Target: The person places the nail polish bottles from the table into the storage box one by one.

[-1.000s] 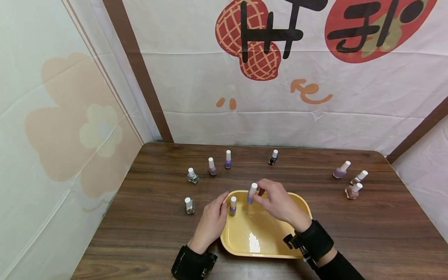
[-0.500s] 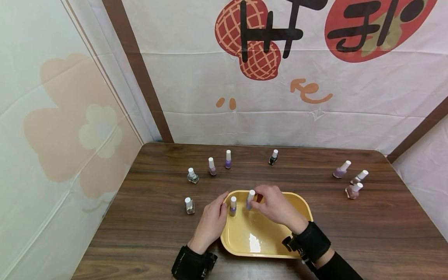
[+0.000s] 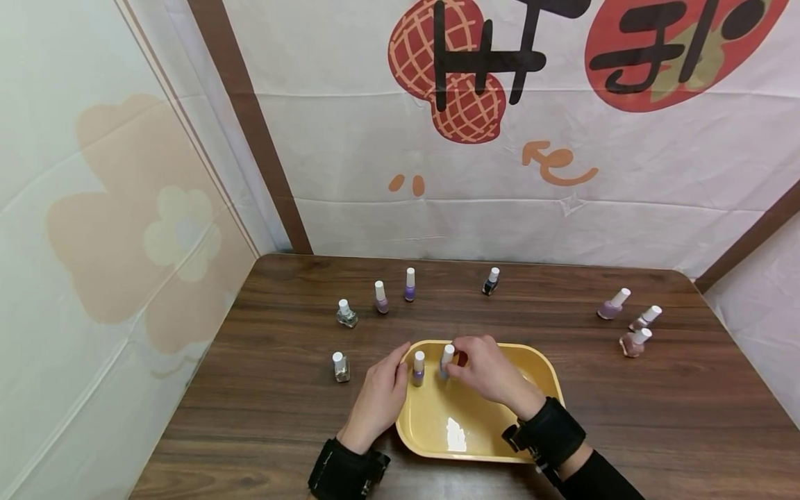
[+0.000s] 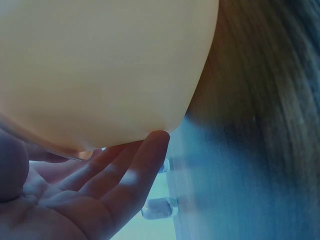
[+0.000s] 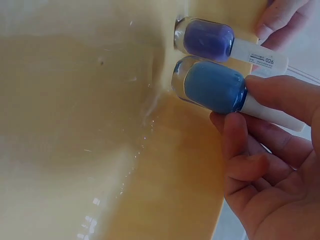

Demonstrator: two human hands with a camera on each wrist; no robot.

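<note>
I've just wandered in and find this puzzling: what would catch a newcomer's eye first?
Probably the yellow tray near the middle of the wooden table, where the right hand pinches a blue bottle beside a purple bottle. The left hand holds the tray's left side. Then the white cloth behind the table, with its bold black lettering.

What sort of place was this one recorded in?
Probably a makeshift recording booth, though the wider room is out of view. Creased printed cloth screens off the back and sides of a wood-grain table, and the person wears bulky black wrist bands.
</note>
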